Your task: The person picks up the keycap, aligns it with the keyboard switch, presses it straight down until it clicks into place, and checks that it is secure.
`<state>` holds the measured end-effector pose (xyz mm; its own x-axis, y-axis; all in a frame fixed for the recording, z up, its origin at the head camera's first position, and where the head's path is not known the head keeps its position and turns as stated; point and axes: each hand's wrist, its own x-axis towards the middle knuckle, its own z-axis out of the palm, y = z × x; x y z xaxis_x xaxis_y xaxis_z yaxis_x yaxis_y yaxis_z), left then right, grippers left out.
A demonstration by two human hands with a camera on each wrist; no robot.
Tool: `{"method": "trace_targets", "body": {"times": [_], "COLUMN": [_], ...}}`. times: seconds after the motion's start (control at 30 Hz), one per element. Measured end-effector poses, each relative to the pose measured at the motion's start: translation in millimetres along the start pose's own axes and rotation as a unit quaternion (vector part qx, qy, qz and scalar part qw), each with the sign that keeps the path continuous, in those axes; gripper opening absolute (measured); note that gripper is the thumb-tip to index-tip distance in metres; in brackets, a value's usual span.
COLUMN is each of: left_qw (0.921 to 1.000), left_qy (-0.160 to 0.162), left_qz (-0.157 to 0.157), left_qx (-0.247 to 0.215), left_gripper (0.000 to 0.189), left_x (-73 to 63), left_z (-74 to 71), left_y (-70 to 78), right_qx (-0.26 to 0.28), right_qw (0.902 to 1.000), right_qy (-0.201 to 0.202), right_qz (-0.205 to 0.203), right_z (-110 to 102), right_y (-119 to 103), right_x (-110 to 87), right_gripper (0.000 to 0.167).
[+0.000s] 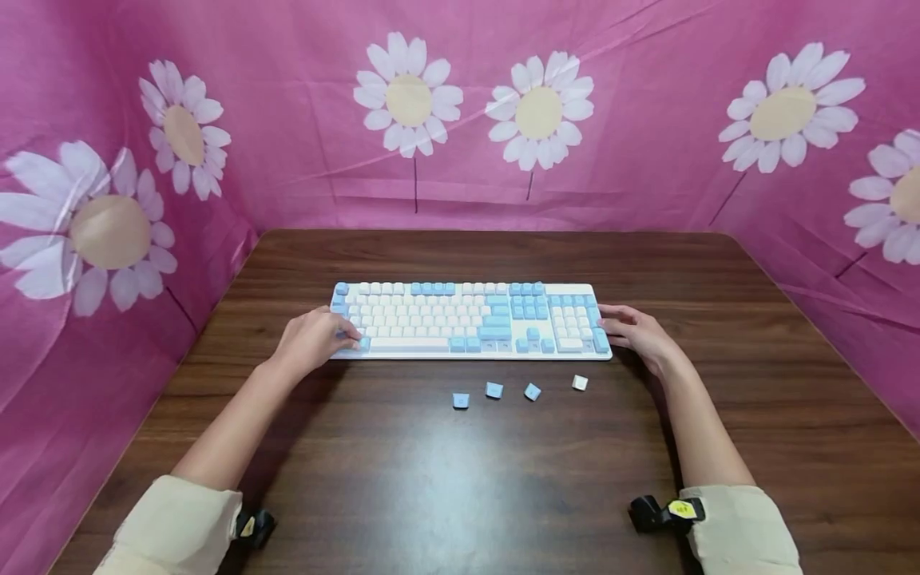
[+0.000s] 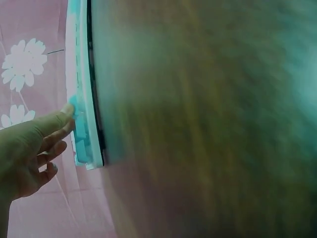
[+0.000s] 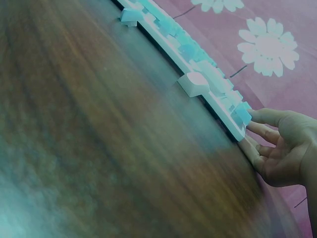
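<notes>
Head view: kb (image 1: 460,322) on bench (image 1: 446,495), L hand (image 1: 311,339) pinching a keycap (image 2: 74,101) front-left, R hand (image 1: 643,335) relaxed agst right end. 3 blue caps (image 1: 493,390) + white cap (image 1: 580,383) lie just in front; daisy curtain (image 1: 474,188) behind. Yellow tag (image 1: 682,509), R wrist: print unreadable.

1. The right hand (image 3: 292,146) holds one end of the white-and-blue keyboard (image 3: 187,52), a fingertip touching its blue corner key (image 3: 241,115).
2. The keyboard runs away from the hand, toward the upper left.
3. A loose white keycap (image 3: 194,84) appears near the hand, overlapping the keyboard's edge.
4. A loose blue keycap (image 3: 131,15) appears farther off along that edge.
5. Left of the hand spreads the brown desk (image 3: 99,124), partly blurred.
6. Behind the hand hangs pink cloth (image 3: 292,89) with white flowers (image 3: 267,47).
</notes>
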<state>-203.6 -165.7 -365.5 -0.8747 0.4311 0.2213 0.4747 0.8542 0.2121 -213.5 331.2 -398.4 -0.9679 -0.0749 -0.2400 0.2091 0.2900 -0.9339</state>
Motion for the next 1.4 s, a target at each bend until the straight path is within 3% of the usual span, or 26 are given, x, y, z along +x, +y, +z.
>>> {"method": "trace_targets", "body": {"times": [0.2, 0.3, 0.4, 0.6, 0.8, 1.13, 1.4], "left_qw": [0.9994, 0.9972, 0.9934, 0.9939, 0.9965, 0.9987, 0.9969], "left_qy": [0.030, 0.050, 0.071, 0.058, 0.034, -0.017, -0.023], "left_qz": [0.014, 0.053, 0.084, 0.091, 0.077, 0.013, -0.037], "left_qx": [0.003, 0.017, 0.033, 0.023, 0.000, -0.045, -0.066], "left_gripper": [0.014, 0.012, 0.024, 0.026, 0.021, 0.014, 0.009], "left_x": [-1.6, 2.4, 2.5, -9.8, -6.0, 5.0, 11.6], "left_z": [4.6, 8.3, 14.1, 21.0, 16.9, 12.1, 8.1], "left_y": [-0.9, -0.3, -3.2, -12.1, -9.4, -5.0, -3.5], "right_qx": [-0.008, -0.001, 0.007, 0.018, 0.012, 0.015, 0.016], "right_qw": [0.9999, 1.0000, 0.9999, 0.9998, 0.9999, 0.9999, 0.9999], "right_qy": [-0.005, 0.006, 0.010, -0.007, 0.003, 0.002, 0.002], "right_qz": [-0.007, -0.008, -0.010, -0.006, -0.010, -0.005, -0.005], "right_z": [-2, -4, -2, 7, 4, 0, -3], "right_y": [0, 0, 2, 4, 2, 4, 4], "right_x": [-0.9, -1.3, -0.9, 1.4, 1.0, -0.1, 0.7], "right_gripper": [0.066, 0.065, 0.064, 0.063, 0.063, 0.063, 0.062]}}
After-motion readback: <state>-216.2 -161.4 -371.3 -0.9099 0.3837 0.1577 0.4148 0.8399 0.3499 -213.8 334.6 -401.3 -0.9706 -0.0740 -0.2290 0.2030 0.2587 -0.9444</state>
